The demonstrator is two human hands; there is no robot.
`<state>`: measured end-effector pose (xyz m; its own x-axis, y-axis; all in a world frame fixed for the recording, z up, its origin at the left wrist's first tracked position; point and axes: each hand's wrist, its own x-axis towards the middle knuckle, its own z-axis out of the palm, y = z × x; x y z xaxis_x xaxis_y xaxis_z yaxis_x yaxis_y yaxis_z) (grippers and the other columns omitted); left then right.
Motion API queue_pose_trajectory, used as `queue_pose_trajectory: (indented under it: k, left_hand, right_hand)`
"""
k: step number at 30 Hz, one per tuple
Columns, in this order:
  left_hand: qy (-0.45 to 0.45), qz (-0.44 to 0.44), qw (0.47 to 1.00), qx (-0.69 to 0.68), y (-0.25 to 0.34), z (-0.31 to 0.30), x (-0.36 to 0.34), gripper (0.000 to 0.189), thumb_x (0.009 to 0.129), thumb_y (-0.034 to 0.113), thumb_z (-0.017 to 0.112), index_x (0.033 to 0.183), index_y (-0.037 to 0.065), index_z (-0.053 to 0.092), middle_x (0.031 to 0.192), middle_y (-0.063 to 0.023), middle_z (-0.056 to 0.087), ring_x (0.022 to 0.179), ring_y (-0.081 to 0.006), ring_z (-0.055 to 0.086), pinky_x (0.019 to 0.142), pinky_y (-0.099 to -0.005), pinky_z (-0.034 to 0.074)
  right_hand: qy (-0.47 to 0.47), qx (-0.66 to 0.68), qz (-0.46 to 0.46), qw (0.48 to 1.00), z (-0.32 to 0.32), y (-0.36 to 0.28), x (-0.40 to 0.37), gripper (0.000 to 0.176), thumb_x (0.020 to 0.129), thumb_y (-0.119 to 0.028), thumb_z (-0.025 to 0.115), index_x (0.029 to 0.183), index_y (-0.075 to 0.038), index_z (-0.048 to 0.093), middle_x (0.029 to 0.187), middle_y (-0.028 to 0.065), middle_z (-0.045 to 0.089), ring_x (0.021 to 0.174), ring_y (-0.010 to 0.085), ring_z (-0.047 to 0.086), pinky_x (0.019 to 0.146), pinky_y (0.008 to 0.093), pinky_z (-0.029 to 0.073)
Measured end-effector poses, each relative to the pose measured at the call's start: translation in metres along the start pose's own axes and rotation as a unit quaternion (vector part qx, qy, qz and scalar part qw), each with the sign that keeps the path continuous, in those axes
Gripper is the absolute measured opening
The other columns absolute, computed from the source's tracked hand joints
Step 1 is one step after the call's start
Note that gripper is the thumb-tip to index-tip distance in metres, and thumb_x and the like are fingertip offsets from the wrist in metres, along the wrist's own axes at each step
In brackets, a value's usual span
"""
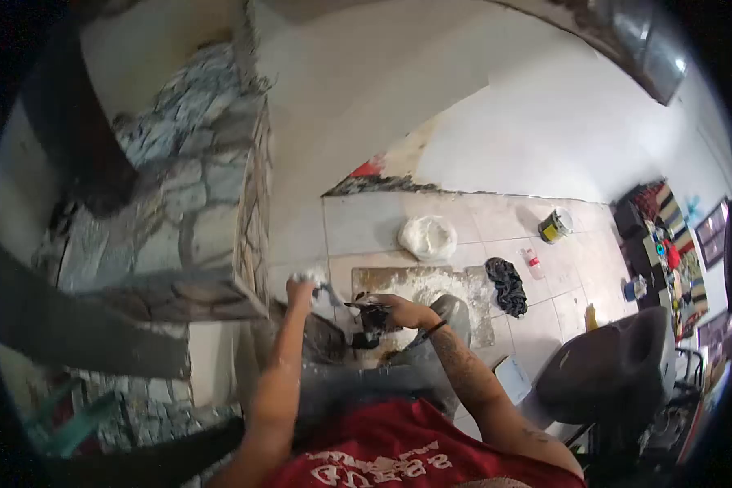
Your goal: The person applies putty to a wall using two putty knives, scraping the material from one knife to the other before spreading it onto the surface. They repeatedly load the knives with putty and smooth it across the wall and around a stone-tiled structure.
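My left hand (301, 290) is closed, its fingers wrapped round something I cannot make out. White paste (307, 277) shows at its far side, and a narrow grey blade-like piece (329, 294) sticks out to its right. A little further right, my right hand (411, 311) is closed on a dark, white-smeared object (374, 315) with a flat edge pointing left. Its exact kind is blurred. Both hands are in front of my knees, above a dusty board (478, 302) covered in white powder.
A white plastic bag (428, 237), a black plastic bag (507, 286), a bottle (532, 261) and a paint can (555, 226) are on the tiled floor. A stone-clad ledge (195, 211) rises at left. A dark chair (614, 366) stands at right.
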<state>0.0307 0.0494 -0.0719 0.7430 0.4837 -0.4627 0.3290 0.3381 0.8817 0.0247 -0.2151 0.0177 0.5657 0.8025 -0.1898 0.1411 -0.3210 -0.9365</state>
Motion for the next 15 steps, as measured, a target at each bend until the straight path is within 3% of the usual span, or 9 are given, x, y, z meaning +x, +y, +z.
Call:
queue_pose_trajectory:
  k: [1,2,3,4,5,7,10,12,15]
  left_hand:
    - [-0.039,-0.087,0.995,-0.016,-0.021,-0.013,0.016,0.028,0.066,-0.002,0.060,0.094,0.000,0.053,0.076,-0.0065,0.052,0.053,-0.0162,0.047,0.039,-0.0314,0.033]
    - [0.002,-0.073,0.986,-0.152,-0.056,-0.013,0.017,0.023,0.070,0.004,0.061,0.092,0.000,0.055,0.075,-0.0074,0.053,0.054,-0.0176,0.048,0.041,-0.0320,0.034]
    - [-0.019,-0.160,0.977,-0.143,-0.054,-0.020,-0.002,0.019,0.073,0.006,0.058,0.091,0.000,0.055,0.075,-0.0099,0.054,0.060,-0.0222,0.053,0.050,-0.0356,0.041]
    - [-0.121,-0.190,0.963,-0.146,-0.103,-0.034,0.021,0.020,0.074,0.005,0.056,0.093,-0.001,0.056,0.077,-0.0117,0.056,0.066,-0.0255,0.057,0.058,-0.0380,0.046]
    - [-0.224,-0.214,0.940,-0.139,-0.090,-0.037,-0.004,0.021,0.075,0.004,0.053,0.094,-0.003,0.056,0.079,-0.0135,0.057,0.072,-0.0288,0.061,0.066,-0.0403,0.051]
    - [-0.200,-0.209,0.954,-0.079,-0.066,-0.039,-0.023,0.022,0.075,0.004,0.054,0.095,-0.004,0.058,0.082,-0.0134,0.061,0.072,-0.0265,0.063,0.063,-0.0390,0.052]
    - [-0.238,-0.267,0.927,-0.111,-0.064,-0.041,-0.026,0.017,0.076,0.008,0.057,0.090,-0.001,0.061,0.079,-0.0097,0.064,0.071,-0.0208,0.064,0.058,-0.0358,0.051]
    - [-0.210,-0.292,0.926,-0.111,-0.053,-0.037,-0.035,0.017,0.076,0.007,0.057,0.090,-0.001,0.061,0.079,-0.0097,0.064,0.070,-0.0202,0.064,0.059,-0.0341,0.052]
    - [-0.310,-0.237,0.917,-0.089,-0.098,-0.040,0.005,0.015,0.074,0.007,0.056,0.085,-0.002,0.061,0.076,-0.0109,0.063,0.066,-0.0240,0.063,0.059,-0.0333,0.054]
  right_hand:
    - [0.032,0.098,0.043,0.994,-0.010,0.013,-0.006,0.060,0.069,0.008,0.047,0.128,-0.002,0.041,0.098,0.0180,0.062,0.074,0.0238,0.060,0.061,0.0321,0.049]
    - [0.083,0.224,0.078,0.968,-0.021,0.034,-0.014,0.062,0.070,0.007,0.047,0.130,-0.003,0.038,0.093,0.0167,0.063,0.064,0.0215,0.059,0.052,0.0300,0.048]
    - [0.129,0.347,0.107,0.923,-0.031,0.042,-0.015,0.064,0.070,0.007,0.046,0.132,-0.004,0.036,0.089,0.0154,0.064,0.054,0.0193,0.059,0.043,0.0278,0.047]
    - [0.161,0.427,0.064,0.888,-0.031,0.023,-0.019,0.060,0.071,0.003,0.046,0.130,-0.005,0.037,0.083,0.0127,0.064,0.046,0.0170,0.054,0.036,0.0263,0.043]
    - [0.185,0.502,0.016,0.845,-0.031,0.003,-0.024,0.056,0.072,-0.001,0.046,0.127,-0.006,0.038,0.077,0.0100,0.063,0.039,0.0148,0.050,0.030,0.0248,0.038]
    - [0.193,0.585,-0.060,0.785,-0.049,0.052,-0.031,0.047,0.072,-0.004,0.046,0.120,-0.005,0.046,0.076,0.0097,0.061,0.047,0.0177,0.055,0.037,0.0271,0.046]
    - [0.313,0.564,-0.150,0.749,-0.067,0.022,-0.021,0.029,0.070,-0.011,0.048,0.097,-0.004,0.057,0.088,0.0111,0.061,0.083,0.0247,0.060,0.078,0.0414,0.051]
    - [0.376,0.527,-0.217,0.730,-0.069,-0.067,-0.026,0.026,0.073,-0.015,0.049,0.093,-0.002,0.058,0.092,0.0104,0.062,0.090,0.0257,0.060,0.086,0.0452,0.048]
    - [0.395,0.464,-0.240,0.755,-0.106,-0.115,-0.026,0.033,0.070,-0.011,0.056,0.102,0.000,0.057,0.096,0.0115,0.062,0.086,0.0244,0.062,0.084,0.0434,0.051]
